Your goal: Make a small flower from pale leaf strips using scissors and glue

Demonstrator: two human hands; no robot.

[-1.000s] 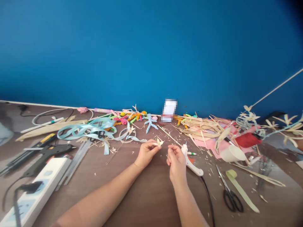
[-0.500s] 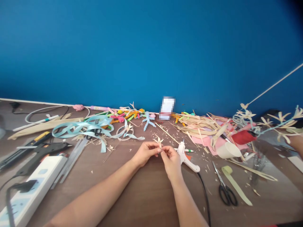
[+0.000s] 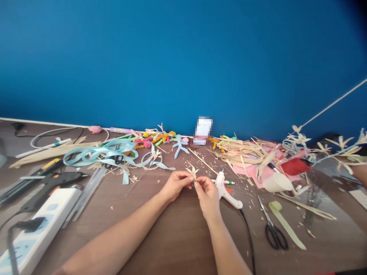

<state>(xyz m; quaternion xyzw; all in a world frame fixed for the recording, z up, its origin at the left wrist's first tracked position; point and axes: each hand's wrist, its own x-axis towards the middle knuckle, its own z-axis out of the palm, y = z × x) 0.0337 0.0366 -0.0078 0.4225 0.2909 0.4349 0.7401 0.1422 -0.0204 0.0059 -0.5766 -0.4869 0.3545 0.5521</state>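
Note:
Between my two hands stands a small pale flower (image 3: 194, 172) made of dry husk-like strips, its petals spread upward. My left hand (image 3: 178, 186) is closed, thumb and forefinger at the flower's base. My right hand (image 3: 207, 193) pinches the same base from the other side, its fingers curled. The lower end of the flower is mostly hidden by the fingertips. Just right of my right hand lies a white glue gun (image 3: 224, 191), nozzle pointing away from me, with a green-banded white pen (image 3: 228, 182) partly behind it.
Black-handled scissors (image 3: 273, 231) and a pale green ribbon (image 3: 286, 225) lie at right. Dry husk strips (image 3: 237, 152) and a red spool (image 3: 295, 166) are behind. Blue ribbon (image 3: 97, 154), a black glue gun (image 3: 54, 185) and a power strip (image 3: 43, 225) are left. Another person's hand (image 3: 359, 173) shows far right.
The flower's petals stand more upright and show more clearly above my fingertips. Both hands stay in nearly the same place.

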